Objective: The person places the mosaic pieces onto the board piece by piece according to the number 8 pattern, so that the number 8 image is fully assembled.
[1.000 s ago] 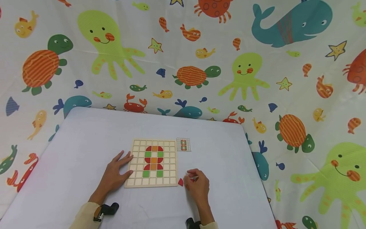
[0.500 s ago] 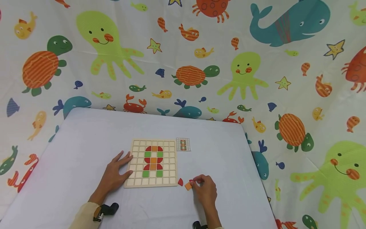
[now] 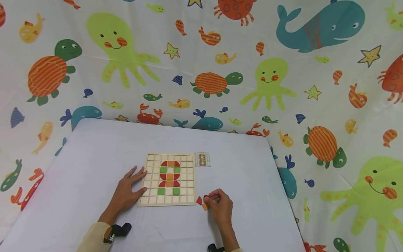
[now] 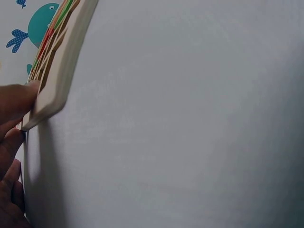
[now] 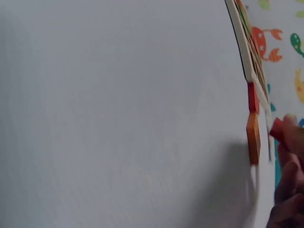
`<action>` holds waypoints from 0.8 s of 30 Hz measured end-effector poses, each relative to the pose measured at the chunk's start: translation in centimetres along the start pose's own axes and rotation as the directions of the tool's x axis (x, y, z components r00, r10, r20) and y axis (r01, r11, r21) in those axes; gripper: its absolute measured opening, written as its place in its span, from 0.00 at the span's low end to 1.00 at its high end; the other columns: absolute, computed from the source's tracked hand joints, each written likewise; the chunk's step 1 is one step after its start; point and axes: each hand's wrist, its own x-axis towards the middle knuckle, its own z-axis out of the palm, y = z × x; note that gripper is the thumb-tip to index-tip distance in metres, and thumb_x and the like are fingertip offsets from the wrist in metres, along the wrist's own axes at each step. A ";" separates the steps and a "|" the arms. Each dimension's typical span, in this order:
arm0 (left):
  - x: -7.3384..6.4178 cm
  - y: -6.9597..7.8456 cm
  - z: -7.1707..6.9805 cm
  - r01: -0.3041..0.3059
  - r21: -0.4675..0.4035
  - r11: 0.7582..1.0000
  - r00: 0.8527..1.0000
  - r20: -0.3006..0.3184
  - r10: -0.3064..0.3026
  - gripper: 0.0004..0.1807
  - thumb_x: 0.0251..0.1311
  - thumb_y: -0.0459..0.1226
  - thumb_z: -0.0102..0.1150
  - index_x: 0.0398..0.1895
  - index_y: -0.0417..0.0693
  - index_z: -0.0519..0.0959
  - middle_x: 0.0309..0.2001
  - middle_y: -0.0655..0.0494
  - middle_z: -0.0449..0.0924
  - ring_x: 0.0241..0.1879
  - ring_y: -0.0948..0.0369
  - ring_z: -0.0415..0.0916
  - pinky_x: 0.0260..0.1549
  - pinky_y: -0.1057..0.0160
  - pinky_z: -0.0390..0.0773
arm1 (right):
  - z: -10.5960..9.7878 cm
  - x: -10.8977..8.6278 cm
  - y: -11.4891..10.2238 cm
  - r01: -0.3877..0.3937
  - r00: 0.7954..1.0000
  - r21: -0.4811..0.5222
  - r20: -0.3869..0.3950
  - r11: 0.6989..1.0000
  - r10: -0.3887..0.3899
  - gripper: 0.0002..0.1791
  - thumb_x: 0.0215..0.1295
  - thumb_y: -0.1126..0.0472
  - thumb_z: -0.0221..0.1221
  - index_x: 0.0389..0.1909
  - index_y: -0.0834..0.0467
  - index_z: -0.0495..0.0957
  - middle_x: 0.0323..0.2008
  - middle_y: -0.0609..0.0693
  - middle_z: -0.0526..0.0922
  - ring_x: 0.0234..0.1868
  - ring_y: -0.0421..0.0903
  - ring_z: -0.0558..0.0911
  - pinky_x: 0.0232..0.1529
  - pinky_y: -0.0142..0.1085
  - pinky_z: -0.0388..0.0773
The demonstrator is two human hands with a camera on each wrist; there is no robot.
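My left hand (image 3: 124,193) rests spread at the left edge of a wooden grid board (image 3: 185,201), its thumb on the rim in the left wrist view. Red, green and orange tiles make a pattern in the grid. Just right of the board's lower right corner, my right hand (image 3: 221,207) pinches a small red tile (image 5: 277,128) between thumb and finger, above the table. A red quarter-circle tile (image 3: 199,200) lies by the board's corner. Beside it is an orange tile (image 3: 205,206), partly hidden by my right hand in the head view.
A small pattern card (image 3: 202,159) with a similar coloured design lies by the board's upper right corner. White cloth covers the table (image 3: 245,164). Behind the table hangs a curtain (image 3: 201,45) printed with sea animals.
My right hand moved right, exposing the orange tile, with a red tile showing in its fingertips. Then it came slightly back left, partly covering the orange tile. My left hand stayed in place.
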 end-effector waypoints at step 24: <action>0.0 0.1 0.0 0.014 -0.005 1.000 1.000 0.007 -0.014 0.38 0.57 0.33 0.76 0.73 0.42 0.76 0.77 0.40 0.70 0.81 0.32 0.54 0.71 0.22 0.60 | 4.7 -1.1 -4.0 0.095 0.933 0.315 0.303 0.944 -0.195 0.04 0.64 0.55 0.73 0.38 0.49 0.90 0.33 0.46 0.90 0.30 0.35 0.78 0.30 0.24 0.75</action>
